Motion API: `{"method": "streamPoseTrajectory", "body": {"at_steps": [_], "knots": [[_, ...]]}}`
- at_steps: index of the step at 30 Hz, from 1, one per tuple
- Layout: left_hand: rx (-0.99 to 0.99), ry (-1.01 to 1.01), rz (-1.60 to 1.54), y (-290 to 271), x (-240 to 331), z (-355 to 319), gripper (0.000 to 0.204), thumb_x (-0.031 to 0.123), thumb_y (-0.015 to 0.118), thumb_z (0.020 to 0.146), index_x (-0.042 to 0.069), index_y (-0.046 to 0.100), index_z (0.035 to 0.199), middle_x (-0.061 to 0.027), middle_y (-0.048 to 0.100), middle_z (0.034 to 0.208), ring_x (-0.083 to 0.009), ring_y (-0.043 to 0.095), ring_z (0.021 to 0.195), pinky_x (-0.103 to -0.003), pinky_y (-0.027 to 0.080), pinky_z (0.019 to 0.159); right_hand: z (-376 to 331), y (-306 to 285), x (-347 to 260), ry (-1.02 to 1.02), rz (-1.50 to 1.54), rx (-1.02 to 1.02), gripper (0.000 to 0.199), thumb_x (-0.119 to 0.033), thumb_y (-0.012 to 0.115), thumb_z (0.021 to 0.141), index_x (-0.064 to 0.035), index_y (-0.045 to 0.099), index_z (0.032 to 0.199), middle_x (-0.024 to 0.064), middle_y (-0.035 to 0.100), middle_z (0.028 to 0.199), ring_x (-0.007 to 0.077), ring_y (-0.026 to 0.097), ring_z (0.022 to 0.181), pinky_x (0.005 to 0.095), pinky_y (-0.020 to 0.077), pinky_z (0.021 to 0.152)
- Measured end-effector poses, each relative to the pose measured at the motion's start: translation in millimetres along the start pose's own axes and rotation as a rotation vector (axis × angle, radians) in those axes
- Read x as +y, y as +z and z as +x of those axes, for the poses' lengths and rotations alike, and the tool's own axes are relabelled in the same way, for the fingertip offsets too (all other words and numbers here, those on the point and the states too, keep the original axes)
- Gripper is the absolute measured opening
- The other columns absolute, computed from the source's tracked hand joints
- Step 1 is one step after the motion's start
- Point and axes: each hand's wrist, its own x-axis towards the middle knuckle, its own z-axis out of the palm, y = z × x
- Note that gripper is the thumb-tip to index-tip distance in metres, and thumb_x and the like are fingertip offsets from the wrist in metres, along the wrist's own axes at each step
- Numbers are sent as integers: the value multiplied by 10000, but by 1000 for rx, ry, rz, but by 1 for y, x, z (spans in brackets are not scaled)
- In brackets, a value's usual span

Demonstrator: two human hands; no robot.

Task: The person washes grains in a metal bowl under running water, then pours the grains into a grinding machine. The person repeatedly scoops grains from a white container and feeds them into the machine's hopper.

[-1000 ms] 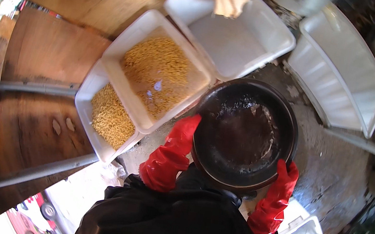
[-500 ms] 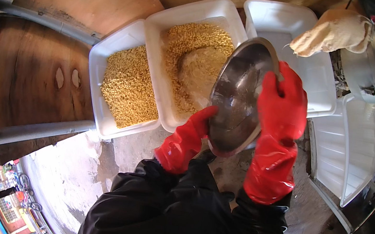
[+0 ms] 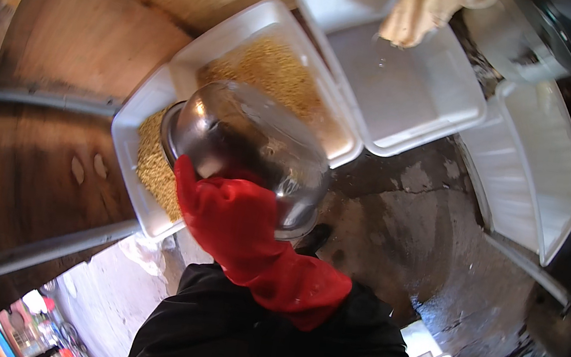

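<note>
A tilted metal basin (image 3: 263, 131) is held by the right hand (image 3: 232, 211), fingers (image 3: 187, 177) curled against it. The left hand is apparently hidden.

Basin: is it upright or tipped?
Tipped: the basin shows its outside to the camera, with its rim at the left.

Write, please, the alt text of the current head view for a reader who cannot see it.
A red-gloved right hand lies against a tilted metal basin, which partly hides two white bins of yellow grain. Another white bin stands to their right; the left hand is not visible.
</note>
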Motion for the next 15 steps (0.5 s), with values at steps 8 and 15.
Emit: {"method": "streamPoseTrajectory", "body": {"at_steps": [8, 15], "knots": [[-92, -37, 227, 76, -86, -27, 342, 332, 570, 945, 38, 584, 1118, -60, 622, 1008, -186, 589, 872, -345, 494, 759, -143, -170, 155, 806, 74, 407, 608, -124, 761, 767, -46, 520, 1320, 55, 643, 723, 218, 648, 662, 330, 525, 633], [-229, -148, 715, 183, -189, -131, 354, 338, 612, 921, 21, 614, 1078, -50, 646, 943, -162, 602, 796, -328, 505, 693, -415, -267, 169, 1450, 280, 573, 519, -289, 683, 837, -71, 558, 1291, 148, 674, 1070, 306, 654, 976, 381, 513, 866]]}}
